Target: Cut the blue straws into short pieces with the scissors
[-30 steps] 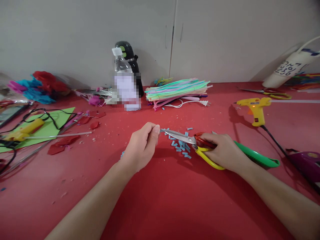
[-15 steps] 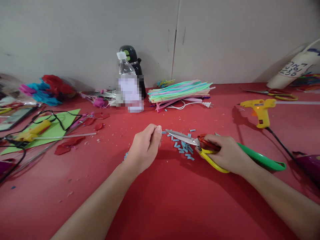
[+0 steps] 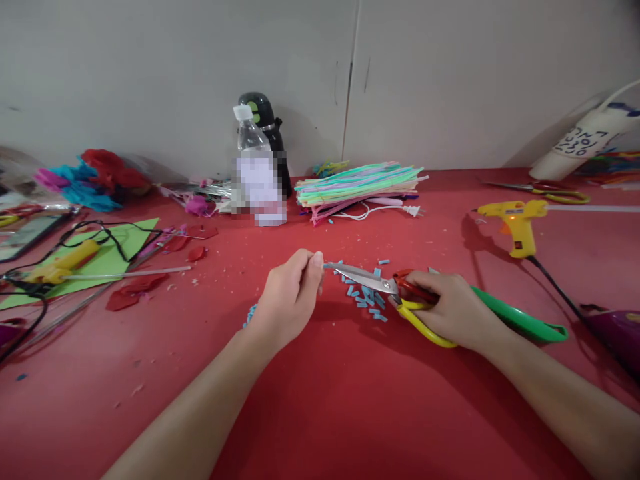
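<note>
My right hand [image 3: 453, 310] grips a pair of scissors [image 3: 385, 288] with red and yellow handles, its blades pointing left over the red table [image 3: 320, 400]. My left hand [image 3: 290, 297] is closed in a pinch just left of the blade tips. A bit of blue shows below that hand near the wrist, too small to name. Several short blue cut pieces [image 3: 365, 293] lie scattered under the blades. A green curved tool [image 3: 520, 321] lies just behind my right hand.
A stack of pastel straws [image 3: 357, 187] lies at the back beside a water bottle [image 3: 256, 170] and black flask [image 3: 265, 120]. A yellow glue gun [image 3: 515, 223] stands right; another glue gun [image 3: 60, 261] rests on green paper [image 3: 115, 250] left. Red petals, paper flowers [image 3: 90, 177], cables clutter the left.
The scissor tips have closed the small gap to my left hand's pinch. Both hands otherwise stay in place; the view shifted slightly.
</note>
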`<state>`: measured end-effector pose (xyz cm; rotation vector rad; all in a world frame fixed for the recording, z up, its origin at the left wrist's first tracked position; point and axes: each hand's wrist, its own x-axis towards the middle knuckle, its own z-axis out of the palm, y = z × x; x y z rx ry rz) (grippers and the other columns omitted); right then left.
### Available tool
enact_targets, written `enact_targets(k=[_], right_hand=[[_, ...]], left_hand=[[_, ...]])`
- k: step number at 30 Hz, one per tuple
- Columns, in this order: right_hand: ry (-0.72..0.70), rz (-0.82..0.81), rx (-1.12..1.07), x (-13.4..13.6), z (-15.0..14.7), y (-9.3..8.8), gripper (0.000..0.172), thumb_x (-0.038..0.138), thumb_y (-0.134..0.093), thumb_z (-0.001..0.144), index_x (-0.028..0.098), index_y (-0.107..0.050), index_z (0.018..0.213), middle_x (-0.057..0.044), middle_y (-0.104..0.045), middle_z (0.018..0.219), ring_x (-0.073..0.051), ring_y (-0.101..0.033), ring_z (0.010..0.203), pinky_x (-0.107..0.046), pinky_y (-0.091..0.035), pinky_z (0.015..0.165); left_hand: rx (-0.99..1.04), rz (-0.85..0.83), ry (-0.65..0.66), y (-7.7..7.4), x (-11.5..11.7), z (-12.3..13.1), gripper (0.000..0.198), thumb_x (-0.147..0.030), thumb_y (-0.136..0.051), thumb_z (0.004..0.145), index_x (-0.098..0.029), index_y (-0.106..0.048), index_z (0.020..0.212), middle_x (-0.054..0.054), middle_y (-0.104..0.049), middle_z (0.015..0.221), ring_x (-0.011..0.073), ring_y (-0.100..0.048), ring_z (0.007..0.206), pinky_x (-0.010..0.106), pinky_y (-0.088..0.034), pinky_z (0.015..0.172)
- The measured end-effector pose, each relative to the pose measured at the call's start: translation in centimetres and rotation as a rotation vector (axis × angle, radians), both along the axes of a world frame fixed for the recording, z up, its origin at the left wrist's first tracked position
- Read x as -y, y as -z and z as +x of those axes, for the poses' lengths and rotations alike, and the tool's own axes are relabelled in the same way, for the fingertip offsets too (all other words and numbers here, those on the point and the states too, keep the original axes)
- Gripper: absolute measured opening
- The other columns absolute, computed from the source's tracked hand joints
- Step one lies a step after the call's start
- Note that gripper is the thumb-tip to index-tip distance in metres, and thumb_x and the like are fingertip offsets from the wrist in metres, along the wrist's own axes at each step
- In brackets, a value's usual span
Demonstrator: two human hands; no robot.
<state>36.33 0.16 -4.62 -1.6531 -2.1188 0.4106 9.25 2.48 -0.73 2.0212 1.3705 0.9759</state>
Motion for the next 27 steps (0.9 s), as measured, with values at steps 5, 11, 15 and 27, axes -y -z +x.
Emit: enact_targets(k=[5,11,15,27], right_hand=[[0.009,-0.009,-0.004,0.01,-0.16,-0.16,0.02,0.039,-0.06,0.077,0.022,-0.053,0.068,0.004,-0.049,0.056,-0.012,-0.038,0.054,-0.027,-0.033,0.056],[0.032,-0.008,-0.007,0.06,-0.41,-0.46,0.022,0.04,-0.058,0.076,0.022,-0.051,0.065,0.004,-0.048,0.055,-0.012,-0.037,0.054,-0.028,-0.032,0.057],[0.042,0.017,0.004,-0.06,-0.42,-0.31,0.019,0.038,-0.058,0.074,0.022,-0.055,0.066,0.003,-0.051,0.056,-0.012,-0.039,0.053,-0.029,-0.033,0.058],[0.009,0.026,-0.035,0.02,-0.22,0.1,0.026,0.038,-0.065,0.076,0.022,-0.048,0.066,0.005,-0.04,0.056,-0.012,-0.032,0.055,-0.025,-0.031,0.053]], left_hand=[[0.028,-0.037,0.008,-0.03,0.09,0.09,0.04,-0.04,-0.036,0.105,-0.019,-0.048,0.073,-0.003,-0.056,0.06,0.0084,-0.049,0.052,0.024,-0.039,0.056],[0.046,-0.045,0.014,-0.17,0.14,0.15,0.04,-0.039,-0.036,0.105,-0.019,-0.049,0.073,-0.003,-0.056,0.06,0.0081,-0.05,0.052,0.024,-0.039,0.056],[0.041,-0.048,0.012,-0.25,0.15,0.13,0.04,-0.038,-0.037,0.105,-0.019,-0.048,0.071,-0.004,-0.052,0.058,0.0074,-0.047,0.051,0.023,-0.039,0.055],[0.048,-0.065,-0.015,-0.2,0.19,0.19,0.041,-0.04,-0.035,0.105,-0.019,-0.044,0.071,-0.004,-0.05,0.059,0.008,-0.045,0.052,0.022,-0.037,0.054]])
